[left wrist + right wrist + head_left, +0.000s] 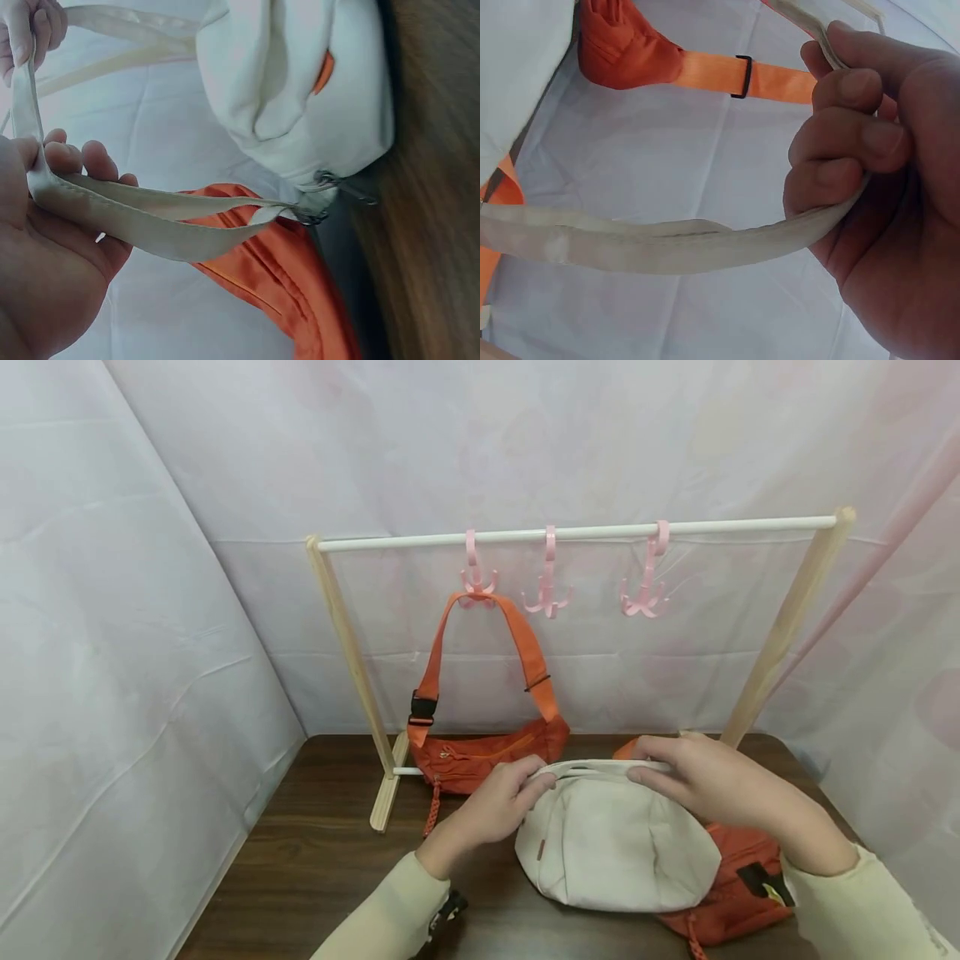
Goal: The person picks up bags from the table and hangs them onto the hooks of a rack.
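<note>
A cream-coloured shoulder bag (622,843) sits over the table's front half, its body facing the head camera. My left hand (498,802) pinches the left part of its strap (150,232) between thumb and fingers. With curled fingers my right hand (708,777) grips the same strap further right, as the right wrist view also shows. Between the two hands the strap is drawn across above the bag. Behind it, an orange bag (487,764) hangs by its strap from the left pink hook (477,581). A second orange bag (738,881) lies partly hidden behind the cream bag.
A rack with a white rail (577,532) and wooden posts stands at the back of the dark wooden table (285,860). Two more pink hooks, a middle hook (549,589) and a right hook (647,585), hang from the rail. Pale curtains (150,652) surround the table.
</note>
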